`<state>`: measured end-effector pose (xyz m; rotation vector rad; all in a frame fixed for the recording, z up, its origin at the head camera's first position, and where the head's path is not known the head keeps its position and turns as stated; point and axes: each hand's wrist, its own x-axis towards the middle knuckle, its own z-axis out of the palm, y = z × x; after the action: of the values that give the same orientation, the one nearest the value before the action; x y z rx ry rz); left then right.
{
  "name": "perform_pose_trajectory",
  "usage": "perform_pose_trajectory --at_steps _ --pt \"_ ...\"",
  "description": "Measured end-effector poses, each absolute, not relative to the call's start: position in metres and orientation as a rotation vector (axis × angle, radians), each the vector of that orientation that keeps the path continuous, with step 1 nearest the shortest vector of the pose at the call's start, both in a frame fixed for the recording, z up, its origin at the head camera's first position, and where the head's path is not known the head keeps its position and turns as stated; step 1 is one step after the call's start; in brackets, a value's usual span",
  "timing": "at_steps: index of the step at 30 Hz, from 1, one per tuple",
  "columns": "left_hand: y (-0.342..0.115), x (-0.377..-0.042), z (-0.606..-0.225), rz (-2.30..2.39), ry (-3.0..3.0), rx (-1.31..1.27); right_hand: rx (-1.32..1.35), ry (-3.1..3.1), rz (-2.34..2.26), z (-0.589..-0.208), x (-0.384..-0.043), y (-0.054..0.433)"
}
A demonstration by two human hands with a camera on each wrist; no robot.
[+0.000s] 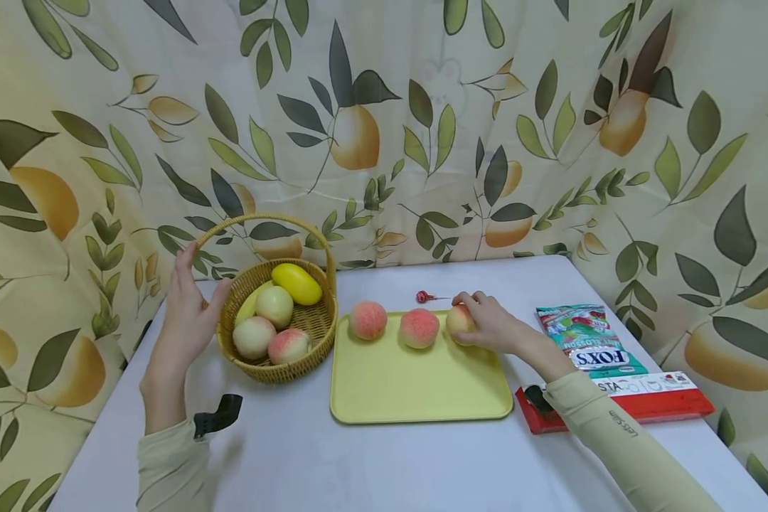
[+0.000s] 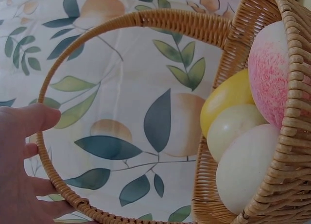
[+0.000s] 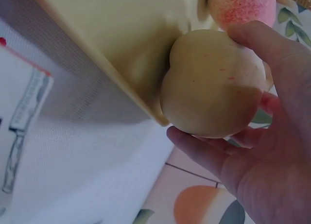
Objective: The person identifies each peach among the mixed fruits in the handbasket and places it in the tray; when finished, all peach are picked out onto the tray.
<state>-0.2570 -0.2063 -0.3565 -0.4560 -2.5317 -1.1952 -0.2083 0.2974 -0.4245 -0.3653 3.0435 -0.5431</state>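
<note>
In the head view, my left hand point(image 1: 188, 313) is at the handle point(image 1: 262, 217) of a wicker basket point(image 1: 323, 341), its fingers fairly straight and touching it. The left wrist view shows one digit in front of the handle and others behind. Inside the basket lie a yellow oval fruit point(image 1: 297, 284), a pale green round fruit point(image 1: 274, 306), a whitish peach point(image 1: 254, 337) and a pink-and-white peach point(image 1: 289, 346). My right hand point(image 1: 493, 323) grips a pale yellow peach point(image 3: 214, 83) at the far right corner of a yellow tray point(image 1: 416, 391). Whether the peach is lifted, I cannot tell.
Two pink peaches point(image 1: 368, 320) sit along the tray's far edge. Behind the tray lies a small red item point(image 1: 424, 296) with a thin stick. At right, a green Fox's candy bag point(image 1: 589, 338) lies by a red-and-white box point(image 1: 665, 405), partly under my right forearm.
</note>
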Motion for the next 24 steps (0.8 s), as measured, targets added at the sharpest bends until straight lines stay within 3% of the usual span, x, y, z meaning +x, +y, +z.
perform_pose_trajectory --at_steps 24 --pt "-0.2051 -0.2556 -0.3545 -1.186 -2.563 -0.426 -0.315 2.949 -0.456 -0.4186 -0.2011 0.2976"
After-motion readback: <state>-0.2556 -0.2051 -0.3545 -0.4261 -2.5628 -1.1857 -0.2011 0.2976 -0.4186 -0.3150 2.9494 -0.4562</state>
